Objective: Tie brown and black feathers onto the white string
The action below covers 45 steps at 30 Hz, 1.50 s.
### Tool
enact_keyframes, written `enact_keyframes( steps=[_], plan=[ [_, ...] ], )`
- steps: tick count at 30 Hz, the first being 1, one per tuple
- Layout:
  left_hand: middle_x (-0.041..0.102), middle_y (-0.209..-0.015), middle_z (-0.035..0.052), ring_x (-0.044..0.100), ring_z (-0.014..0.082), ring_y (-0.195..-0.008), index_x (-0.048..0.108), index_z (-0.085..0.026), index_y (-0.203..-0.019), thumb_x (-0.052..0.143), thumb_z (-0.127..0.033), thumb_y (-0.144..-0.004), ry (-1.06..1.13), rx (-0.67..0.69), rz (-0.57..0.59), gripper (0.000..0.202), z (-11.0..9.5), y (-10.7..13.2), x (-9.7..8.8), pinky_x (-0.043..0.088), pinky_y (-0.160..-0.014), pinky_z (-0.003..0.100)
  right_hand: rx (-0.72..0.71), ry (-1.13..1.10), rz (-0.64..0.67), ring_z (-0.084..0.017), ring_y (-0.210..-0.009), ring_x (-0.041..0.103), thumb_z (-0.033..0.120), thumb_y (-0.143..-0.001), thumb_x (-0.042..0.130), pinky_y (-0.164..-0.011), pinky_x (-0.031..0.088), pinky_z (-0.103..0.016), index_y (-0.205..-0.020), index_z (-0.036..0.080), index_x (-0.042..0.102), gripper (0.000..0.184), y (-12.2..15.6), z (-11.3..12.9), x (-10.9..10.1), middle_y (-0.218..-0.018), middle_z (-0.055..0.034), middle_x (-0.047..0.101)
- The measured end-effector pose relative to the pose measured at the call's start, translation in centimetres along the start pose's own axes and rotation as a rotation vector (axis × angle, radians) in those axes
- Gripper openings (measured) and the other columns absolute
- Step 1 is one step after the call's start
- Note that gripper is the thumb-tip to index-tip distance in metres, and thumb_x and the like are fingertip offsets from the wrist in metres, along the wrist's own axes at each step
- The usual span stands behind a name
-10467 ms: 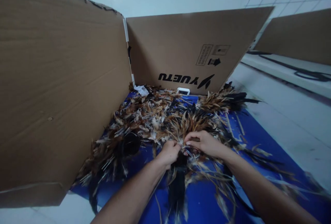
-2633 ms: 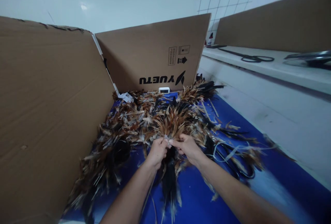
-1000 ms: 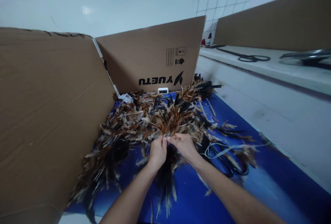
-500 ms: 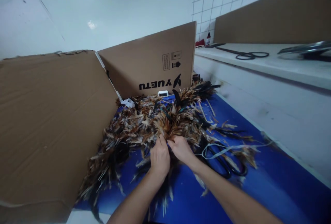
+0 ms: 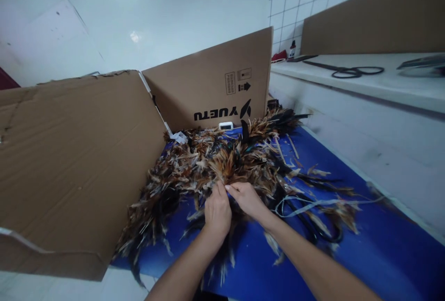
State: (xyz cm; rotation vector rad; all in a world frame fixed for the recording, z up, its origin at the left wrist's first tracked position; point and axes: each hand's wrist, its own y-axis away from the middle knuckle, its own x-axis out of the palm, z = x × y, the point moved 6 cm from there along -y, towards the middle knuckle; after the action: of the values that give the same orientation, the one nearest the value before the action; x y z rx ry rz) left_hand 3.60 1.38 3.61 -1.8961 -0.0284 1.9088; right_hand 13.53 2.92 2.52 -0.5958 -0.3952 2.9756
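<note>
one brown-and-black feather bunch (image 5: 224, 164) was near the middle of the blue surface (image 5: 368, 254), pinched at its base by both hands, the left hand (image 5: 218, 208) curled around it, the right hand (image 5: 248, 199) gripping with thumb and forefinger; its long axis ran away from the person, tips fanned toward the far cardboard panel (image 5: 194, 88); loose feathers (image 5: 184, 162), too many to count, lay heaped around and beyond it; one white device (image 5: 225, 126) sat against the far panel; one left cardboard panel (image 5: 76, 166) stood alongside; to the right, one pair of scissors (image 5: 354, 72) and one bottle (image 5: 292, 51) were on a white shelf (image 5: 413, 90), backed by a third panel (image 5: 375, 18); behind everything rose a pale, glossy wall (image 5: 191, 18).
</note>
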Motion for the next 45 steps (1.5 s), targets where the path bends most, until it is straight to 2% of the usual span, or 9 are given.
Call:
enact_keyframes(
  steps=[6,11,13,19,22,26,34,40,45],
  plan=[
    [0.061,-0.104,0.0168,0.064,0.0212,-0.088,0.039,-0.006,-0.129,0.031,-0.015,-0.090,0.246,0.004,-0.063,0.041,0.3,0.0,-0.4,0.052,-0.074,0.031,0.022,-0.095,-0.067,-0.010,-0.050,0.034,0.037,-0.081,0.045,-0.049,0.026,-0.023,-0.049,0.017,0.046,0.038,0.1,-0.1,0.0,-0.048,0.0047,0.036],
    [0.065,-0.102,0.0116,0.063,0.0164,-0.091,0.050,-0.012,-0.119,0.032,-0.016,-0.091,0.636,0.003,-0.135,0.034,1.2,-0.5,-1.5,0.049,-0.080,0.026,0.036,-0.193,-0.129,-0.012,-0.054,0.046,0.036,-0.078,0.051,-0.054,0.035,-0.023,-0.054,0.015,0.059,0.032,0.1,-0.1,-0.4,-0.053,0.0021,0.052],
    [0.066,-0.099,0.0103,0.063,0.0151,-0.087,0.052,-0.013,-0.116,0.033,-0.017,-0.091,0.683,0.013,-0.150,0.031,1.3,-0.6,-2.0,0.049,-0.078,0.024,0.041,-0.240,-0.149,-0.014,-0.058,0.052,0.036,-0.077,0.052,-0.059,0.039,-0.024,-0.057,0.015,0.062,0.030,0.2,-0.3,-0.4,-0.057,0.0005,0.058],
    [0.066,-0.090,0.0134,0.064,0.0187,-0.079,0.045,-0.007,-0.126,0.032,-0.012,-0.090,0.299,0.065,-0.106,0.039,0.4,-0.6,-1.4,0.052,-0.071,0.029,-0.019,-0.151,-0.217,-0.017,-0.060,0.056,0.028,-0.076,0.047,-0.065,0.044,-0.028,-0.051,0.018,0.057,0.029,0.1,0.2,-0.7,-0.059,-0.0020,0.063],
    [0.065,-0.096,0.0140,0.064,0.0177,-0.083,0.041,-0.007,-0.130,0.034,-0.008,-0.088,0.170,0.097,-0.151,0.043,-0.1,-0.4,-1.2,0.052,-0.073,0.027,-0.084,-0.131,-0.206,-0.018,-0.065,0.059,0.024,-0.076,0.045,-0.070,0.045,-0.030,-0.054,0.020,0.057,0.026,0.0,0.9,-0.9,-0.064,-0.0031,0.066],
    [0.062,-0.109,0.0178,0.063,0.0193,-0.093,0.040,-0.006,-0.132,0.034,-0.007,-0.087,0.141,0.141,-0.233,0.045,-0.4,-0.3,-1.6,0.052,-0.079,0.028,-0.084,-0.193,-0.185,-0.019,-0.071,0.061,0.028,-0.078,0.045,-0.073,0.046,-0.031,-0.061,0.020,0.060,0.025,0.0,1.3,-1.0,-0.069,-0.0044,0.068],
    [0.054,-0.123,0.0215,0.060,0.0223,-0.104,0.040,-0.005,-0.132,0.033,-0.007,-0.087,0.129,0.183,-0.270,0.045,-1.0,0.0,-1.7,0.051,-0.084,0.029,-0.009,-0.309,-0.208,-0.018,-0.068,0.059,0.036,-0.083,0.047,-0.070,0.046,-0.030,-0.064,0.017,0.061,0.031,0.4,1.1,-0.9,-0.066,-0.0035,0.065],
    [0.057,-0.122,0.0169,0.055,0.0200,-0.112,0.050,-0.009,-0.125,0.035,-0.017,-0.091,0.464,0.119,-0.366,0.039,-1.3,0.2,-3.4,0.049,-0.091,0.032,-0.008,-0.368,-0.328,-0.016,-0.060,0.056,0.041,-0.082,0.050,-0.063,0.045,-0.028,-0.054,0.016,0.058,0.038,0.4,0.9,-1.7,-0.056,-0.0021,0.060],
    [0.068,-0.103,0.0090,0.063,0.0183,-0.096,0.066,-0.017,-0.102,0.047,-0.026,-0.087,0.838,-0.058,-0.314,0.027,-0.1,-1.0,-4.9,0.050,-0.089,0.034,-0.041,-0.308,-0.413,-0.014,-0.053,0.052,0.041,-0.083,0.050,-0.056,0.042,-0.026,-0.054,0.017,0.058,0.038,0.8,1.3,-2.4,-0.054,-0.0013,0.060]
  ],
)
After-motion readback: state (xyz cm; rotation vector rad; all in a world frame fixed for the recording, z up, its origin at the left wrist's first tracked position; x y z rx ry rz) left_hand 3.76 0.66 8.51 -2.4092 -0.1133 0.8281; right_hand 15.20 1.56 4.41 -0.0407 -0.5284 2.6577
